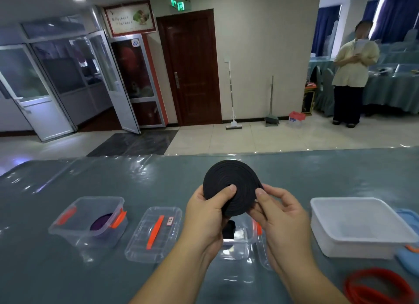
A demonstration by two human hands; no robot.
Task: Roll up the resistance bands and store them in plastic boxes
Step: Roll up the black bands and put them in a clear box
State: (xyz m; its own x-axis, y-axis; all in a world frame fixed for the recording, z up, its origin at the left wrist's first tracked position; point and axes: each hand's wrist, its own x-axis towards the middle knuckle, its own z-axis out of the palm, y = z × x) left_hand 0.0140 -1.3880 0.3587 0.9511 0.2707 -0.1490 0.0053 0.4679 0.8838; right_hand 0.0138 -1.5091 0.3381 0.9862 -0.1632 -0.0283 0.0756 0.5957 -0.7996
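Observation:
A black resistance band (231, 176) is wound into a flat coil and held upright above the table. My left hand (208, 213) grips its lower left, thumb pressed near the coil's centre. My right hand (278, 215) pinches the coil's right edge with thumb and fingers. Under my hands stands a clear plastic box (240, 242) with orange clips; something dark lies in it, mostly hidden. At the left, another clear box (68, 231) holds a rolled purple band (102, 221). A red band (376, 285) lies loose at the bottom right.
A clear lid (154, 235) with an orange clip lies between the two boxes. A larger white tub (362, 231) stands at the right, with blue items (408, 256) beside it. The table has a grey-green cover under shiny film. A person stands far off at the right.

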